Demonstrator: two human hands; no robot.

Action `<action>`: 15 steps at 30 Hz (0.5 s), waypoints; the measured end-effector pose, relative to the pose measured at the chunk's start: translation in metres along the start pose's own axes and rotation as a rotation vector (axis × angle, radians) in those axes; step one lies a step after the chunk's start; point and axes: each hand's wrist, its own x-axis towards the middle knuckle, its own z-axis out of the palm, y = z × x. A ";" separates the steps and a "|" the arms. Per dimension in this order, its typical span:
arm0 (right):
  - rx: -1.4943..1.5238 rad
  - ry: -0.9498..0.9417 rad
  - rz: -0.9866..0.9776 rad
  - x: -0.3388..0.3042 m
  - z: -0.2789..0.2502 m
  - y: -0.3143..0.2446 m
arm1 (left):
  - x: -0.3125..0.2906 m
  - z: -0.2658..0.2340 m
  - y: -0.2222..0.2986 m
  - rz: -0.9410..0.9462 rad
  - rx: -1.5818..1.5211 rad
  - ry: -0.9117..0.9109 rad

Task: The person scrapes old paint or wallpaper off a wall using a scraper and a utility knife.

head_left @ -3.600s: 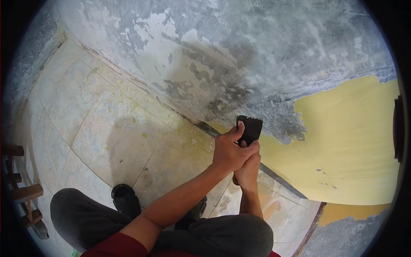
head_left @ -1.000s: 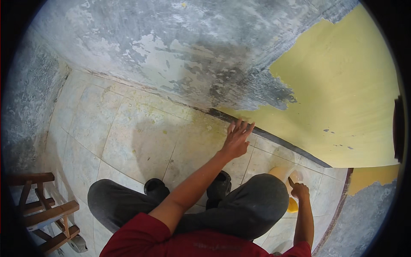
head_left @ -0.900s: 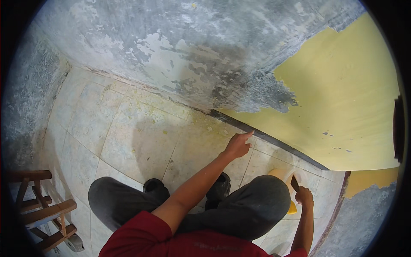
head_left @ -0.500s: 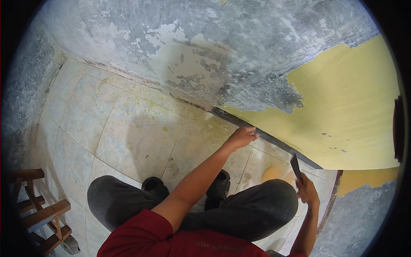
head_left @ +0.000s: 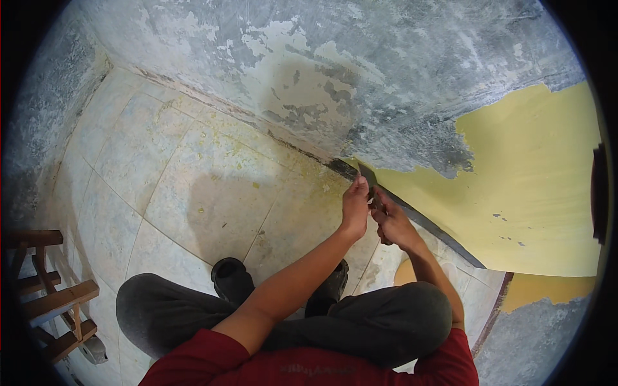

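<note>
In my right hand (head_left: pixel 394 224) is a scraper (head_left: pixel 367 172) with a dark, flat blade, its handle inside my closed fingers. My left hand (head_left: pixel 356 207) is closed up against the scraper's blade, thumb along it; the fingers on the far side are hidden. The blade tip meets the upper edge of a dark skirting strip (head_left: pixel 430 228) at the foot of the wall. Yellow paint (head_left: pixel 528 174) covers the wall to the right above this strip. Left of the blade, the wall (head_left: pixel 412 77) is bare, mottled grey and white.
Pale floor tiles (head_left: pixel 193 161) carry scattered yellow paint flakes (head_left: pixel 201 210). A wooden rack-like piece (head_left: pixel 61 302) stands at the lower left. My bent knees and dark shoes (head_left: pixel 233 280) are below my arms. A yellowish round thing (head_left: pixel 405 273) lies beside my right knee, partly hidden.
My right hand has swung the scraper up and left from beside my knee to the skirting. My left hand, formerly apart from it, is now at the blade.
</note>
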 end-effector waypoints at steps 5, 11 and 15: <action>-0.020 0.071 -0.029 0.013 -0.008 -0.026 | 0.007 0.000 0.001 -0.020 -0.154 -0.087; -0.058 0.087 0.111 0.017 -0.002 -0.070 | 0.023 0.010 0.001 -0.042 -0.314 -0.065; -0.090 0.131 0.051 0.034 0.000 -0.057 | 0.028 0.021 -0.004 -0.107 -0.392 -0.009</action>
